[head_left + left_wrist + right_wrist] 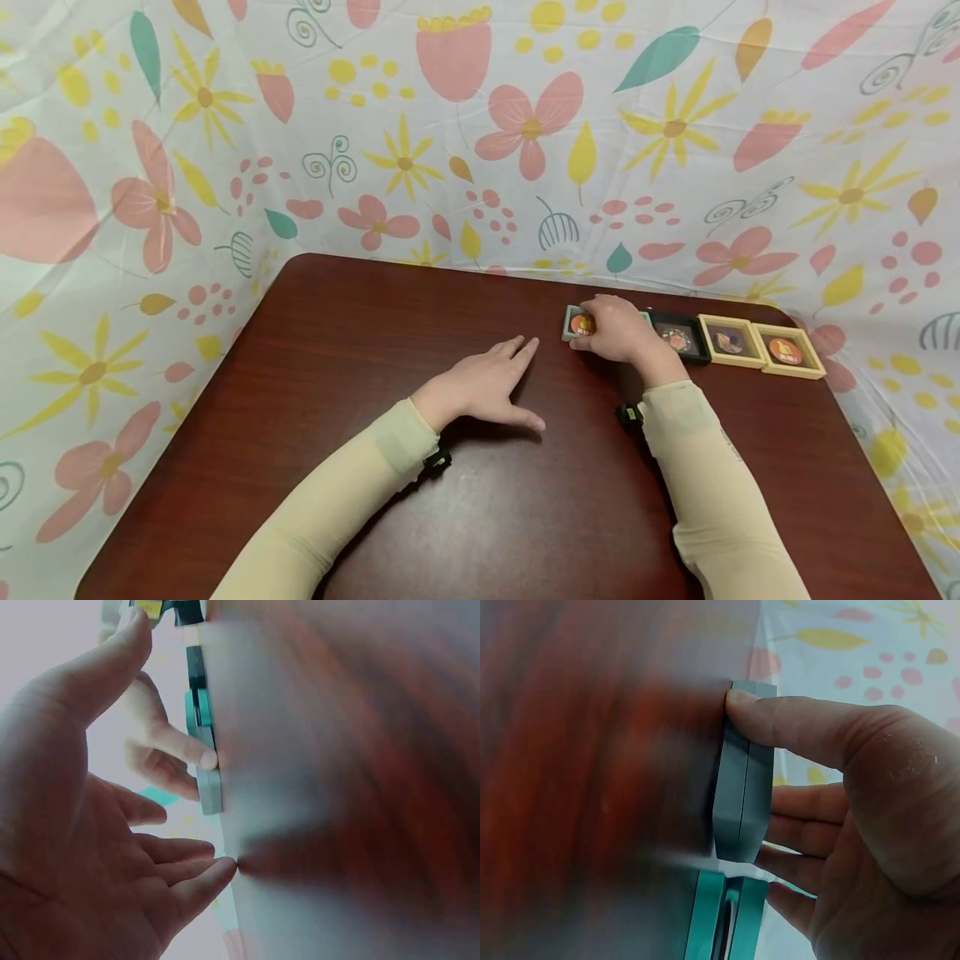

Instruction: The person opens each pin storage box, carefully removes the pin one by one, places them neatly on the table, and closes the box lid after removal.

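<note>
At the back of the table, my right hand point(619, 328) grips a small grey square display frame point(581, 325) with a round orange-red piece inside. Thumb and fingers hold opposite edges of the grey frame point(742, 791) in the right wrist view. Beside it stands a teal frame point(705, 915), mostly hidden under this hand in the head view. My left hand point(487, 387) is nearer the middle of the table, fingers extended, thumb spread and nothing held. The left wrist view shows one fingertip right at the tabletop.
A black frame point(702, 350) and two cream frames, one with a dark piece point(726, 340) and one with a red-orange disc point(786, 351), continue the row rightward along the dark wooden table's point(375, 333) back edge. A flower-printed cloth point(450, 167) hangs behind and at the sides.
</note>
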A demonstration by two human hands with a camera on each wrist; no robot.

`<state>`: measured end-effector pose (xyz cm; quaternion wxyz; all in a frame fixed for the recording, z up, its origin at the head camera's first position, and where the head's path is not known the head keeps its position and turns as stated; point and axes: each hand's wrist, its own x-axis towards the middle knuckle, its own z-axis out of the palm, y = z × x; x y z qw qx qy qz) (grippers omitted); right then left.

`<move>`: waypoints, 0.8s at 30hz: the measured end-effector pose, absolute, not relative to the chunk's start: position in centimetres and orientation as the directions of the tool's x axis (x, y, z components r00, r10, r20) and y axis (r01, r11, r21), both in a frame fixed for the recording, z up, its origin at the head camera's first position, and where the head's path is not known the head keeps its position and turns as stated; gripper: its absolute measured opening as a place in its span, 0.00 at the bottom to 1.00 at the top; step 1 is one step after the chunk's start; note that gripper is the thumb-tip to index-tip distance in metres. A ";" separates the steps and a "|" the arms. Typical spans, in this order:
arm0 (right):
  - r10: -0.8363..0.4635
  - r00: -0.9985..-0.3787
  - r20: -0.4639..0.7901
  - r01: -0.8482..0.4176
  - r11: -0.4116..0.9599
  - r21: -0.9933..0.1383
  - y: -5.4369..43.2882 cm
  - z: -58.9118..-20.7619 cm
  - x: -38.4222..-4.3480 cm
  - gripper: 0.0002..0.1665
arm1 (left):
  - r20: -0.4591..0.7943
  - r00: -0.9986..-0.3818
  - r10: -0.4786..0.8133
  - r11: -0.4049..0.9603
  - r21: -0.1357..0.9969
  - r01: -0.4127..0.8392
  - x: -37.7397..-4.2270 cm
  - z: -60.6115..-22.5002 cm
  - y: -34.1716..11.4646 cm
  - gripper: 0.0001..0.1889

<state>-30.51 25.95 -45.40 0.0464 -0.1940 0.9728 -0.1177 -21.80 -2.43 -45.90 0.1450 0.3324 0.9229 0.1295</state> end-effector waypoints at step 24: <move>-0.501 -0.866 -0.001 -0.484 0.838 -0.251 21.1 -44.8 -24.7 0.47 | -0.130 -0.762 0.635 0.763 0.257 0.593 -23.3 -45.9 -6.5 0.65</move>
